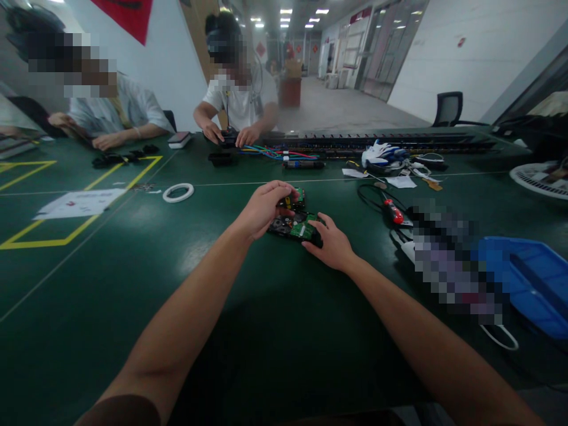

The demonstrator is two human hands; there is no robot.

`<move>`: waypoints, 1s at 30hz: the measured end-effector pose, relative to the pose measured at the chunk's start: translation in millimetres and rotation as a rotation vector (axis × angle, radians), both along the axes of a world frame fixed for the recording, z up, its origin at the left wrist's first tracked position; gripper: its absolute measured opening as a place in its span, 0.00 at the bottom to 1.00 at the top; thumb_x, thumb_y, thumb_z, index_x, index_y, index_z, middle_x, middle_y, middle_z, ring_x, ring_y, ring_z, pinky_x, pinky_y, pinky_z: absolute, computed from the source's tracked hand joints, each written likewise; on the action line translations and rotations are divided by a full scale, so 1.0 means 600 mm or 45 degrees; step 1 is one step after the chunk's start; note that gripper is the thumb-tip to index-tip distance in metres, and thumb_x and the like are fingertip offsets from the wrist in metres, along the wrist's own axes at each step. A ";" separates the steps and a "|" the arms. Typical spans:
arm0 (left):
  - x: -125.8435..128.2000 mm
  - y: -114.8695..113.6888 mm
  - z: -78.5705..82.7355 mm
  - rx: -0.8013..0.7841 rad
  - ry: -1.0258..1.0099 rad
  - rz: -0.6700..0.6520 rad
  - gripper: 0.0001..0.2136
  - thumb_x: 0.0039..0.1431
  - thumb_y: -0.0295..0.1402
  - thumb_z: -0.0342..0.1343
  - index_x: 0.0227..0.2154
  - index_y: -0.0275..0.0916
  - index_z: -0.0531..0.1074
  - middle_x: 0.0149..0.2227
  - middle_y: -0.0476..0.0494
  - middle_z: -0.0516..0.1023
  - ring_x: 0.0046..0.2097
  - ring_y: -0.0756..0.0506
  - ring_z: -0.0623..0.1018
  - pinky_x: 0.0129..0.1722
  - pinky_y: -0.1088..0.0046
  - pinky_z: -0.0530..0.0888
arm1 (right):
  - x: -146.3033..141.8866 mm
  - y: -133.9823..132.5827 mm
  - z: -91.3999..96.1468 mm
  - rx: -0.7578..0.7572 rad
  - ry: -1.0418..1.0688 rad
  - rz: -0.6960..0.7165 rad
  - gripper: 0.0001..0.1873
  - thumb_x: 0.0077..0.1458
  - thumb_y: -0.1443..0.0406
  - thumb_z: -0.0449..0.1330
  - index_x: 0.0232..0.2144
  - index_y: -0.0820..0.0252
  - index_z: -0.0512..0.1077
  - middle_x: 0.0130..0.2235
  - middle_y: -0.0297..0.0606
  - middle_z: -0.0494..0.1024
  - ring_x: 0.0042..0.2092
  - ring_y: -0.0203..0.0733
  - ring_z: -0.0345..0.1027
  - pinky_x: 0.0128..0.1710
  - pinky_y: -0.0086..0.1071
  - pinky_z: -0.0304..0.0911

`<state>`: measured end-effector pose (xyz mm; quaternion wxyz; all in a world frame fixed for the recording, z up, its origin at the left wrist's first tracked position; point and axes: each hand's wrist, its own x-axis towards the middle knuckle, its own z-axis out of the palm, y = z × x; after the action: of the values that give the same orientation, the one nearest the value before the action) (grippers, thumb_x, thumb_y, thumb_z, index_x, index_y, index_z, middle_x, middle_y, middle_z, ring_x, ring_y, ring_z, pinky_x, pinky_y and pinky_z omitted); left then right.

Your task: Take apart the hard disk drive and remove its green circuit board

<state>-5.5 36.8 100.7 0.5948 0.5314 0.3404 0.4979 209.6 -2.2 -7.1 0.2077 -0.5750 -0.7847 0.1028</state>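
On the green table in front of me lies an opened black device [295, 226] with a green circuit board and round dark parts showing inside. My right hand [332, 241] grips its right end, thumb on the near side and fingers on the far side. Just above it, my left hand [268, 208] pinches a smaller part with a green circuit board [301, 195] and a yellow piece on it. The left fingers hide much of this part. Whether the two pieces are joined by wires cannot be made out.
A red-handled screwdriver [393, 212], blue-and-white gloves [382, 155] and a blue tray [528, 278] are to the right. A white ring [178, 192] and a paper sheet [78, 203] lie left. Coloured cables [284, 155] cross the far side, where a person [242, 100] handles a black part.
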 end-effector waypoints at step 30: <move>0.005 0.000 -0.010 0.042 -0.002 -0.181 0.09 0.63 0.38 0.62 0.37 0.37 0.73 0.37 0.43 0.78 0.37 0.48 0.77 0.32 0.75 0.74 | 0.000 0.001 -0.003 0.031 0.013 0.012 0.35 0.61 0.47 0.62 0.65 0.52 0.63 0.72 0.50 0.53 0.62 0.64 0.66 0.57 0.56 0.68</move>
<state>-2.3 36.9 94.6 0.6202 0.5636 0.2930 0.4602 209.4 -1.9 -8.6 0.2181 -0.5683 -0.7874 0.0971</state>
